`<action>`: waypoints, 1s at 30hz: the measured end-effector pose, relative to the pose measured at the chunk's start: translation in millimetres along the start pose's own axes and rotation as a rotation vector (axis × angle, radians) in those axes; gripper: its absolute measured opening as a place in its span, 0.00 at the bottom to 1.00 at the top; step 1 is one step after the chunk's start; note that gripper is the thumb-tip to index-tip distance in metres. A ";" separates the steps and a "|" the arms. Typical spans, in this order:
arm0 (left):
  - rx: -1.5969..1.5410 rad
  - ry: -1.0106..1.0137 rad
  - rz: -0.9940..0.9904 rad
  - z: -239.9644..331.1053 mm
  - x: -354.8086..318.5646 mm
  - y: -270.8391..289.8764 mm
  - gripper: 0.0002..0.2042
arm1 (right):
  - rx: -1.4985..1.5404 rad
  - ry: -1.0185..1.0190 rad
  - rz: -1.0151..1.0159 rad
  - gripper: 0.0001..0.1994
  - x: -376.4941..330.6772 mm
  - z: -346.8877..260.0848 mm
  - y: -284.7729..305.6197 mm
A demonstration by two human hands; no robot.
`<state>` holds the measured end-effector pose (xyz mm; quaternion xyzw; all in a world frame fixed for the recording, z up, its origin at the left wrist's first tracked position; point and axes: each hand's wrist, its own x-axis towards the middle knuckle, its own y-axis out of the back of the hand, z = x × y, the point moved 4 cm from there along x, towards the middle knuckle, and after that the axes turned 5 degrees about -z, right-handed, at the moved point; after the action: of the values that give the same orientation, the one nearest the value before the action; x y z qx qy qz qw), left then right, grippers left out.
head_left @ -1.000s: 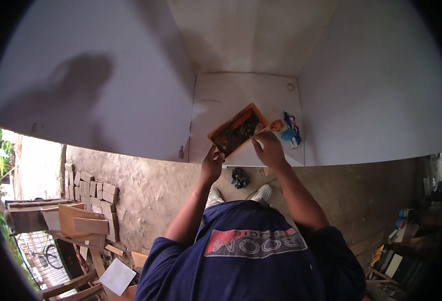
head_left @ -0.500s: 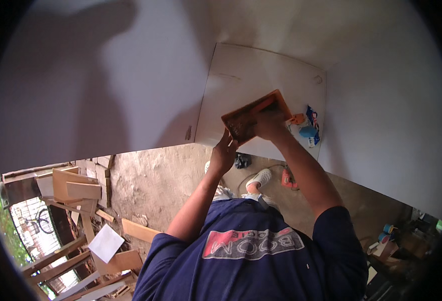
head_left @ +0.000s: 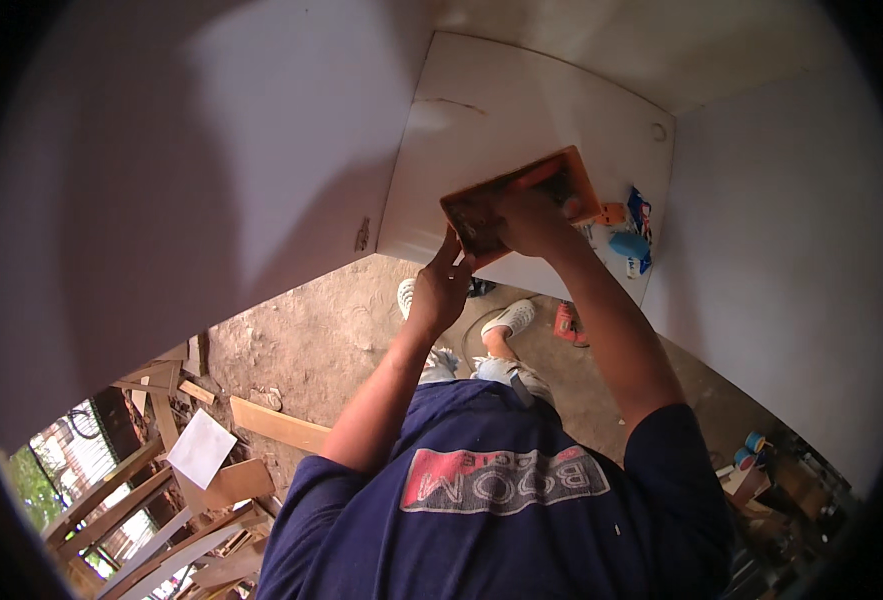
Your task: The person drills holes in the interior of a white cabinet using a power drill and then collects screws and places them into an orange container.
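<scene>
White panels fill the view — a broad white wall (head_left: 191, 170) on the left, another (head_left: 791, 260) on the right, and between them a flat white board (head_left: 501, 130) set back in the corner. Below that lies a dirt floor (head_left: 321, 330), with loose wood offcuts (head_left: 191, 500) and a white sheet of paper (head_left: 201, 448) piled at the lower left. The person's dark blue shirt (head_left: 501, 510) takes up the bottom of the frame, both forearms reaching up from it. Now the hands: they hold an orange rectangular pad (head_left: 518, 200) with a dark face, tilted, right against the white board. The right hand (head_left: 533, 222) lies over its lower middle, fingers closed onto it; the left hand (head_left: 443, 285) pinches the lower left corner, thumb and fingers clamped on the edge. Just beside the pad, to the right — a small blue and orange package (head_left: 629, 228) resting on the board. Down on the floor, a white shoe (head_left: 509, 318) and a small red tool (head_left: 567, 322).
</scene>
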<state>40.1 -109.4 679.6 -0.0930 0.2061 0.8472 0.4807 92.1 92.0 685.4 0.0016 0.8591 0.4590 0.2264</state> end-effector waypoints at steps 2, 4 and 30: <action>0.052 0.019 -0.010 1.9 2.3 -2.1 0.32 | 0.047 0.055 0.051 0.18 -10.4 5.6 6.1; -0.027 -0.068 0.035 7.9 0.2 -4.0 0.32 | 0.084 -0.061 0.286 0.16 -18.4 12.8 14.3; -0.060 0.032 0.006 13.4 6.2 -1.8 0.32 | -0.128 -0.448 0.236 0.13 2.4 13.1 17.2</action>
<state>39.0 -97.9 689.0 -0.1201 0.1887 0.8529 0.4718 91.5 112.8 691.8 0.1893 0.7506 0.5239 0.3555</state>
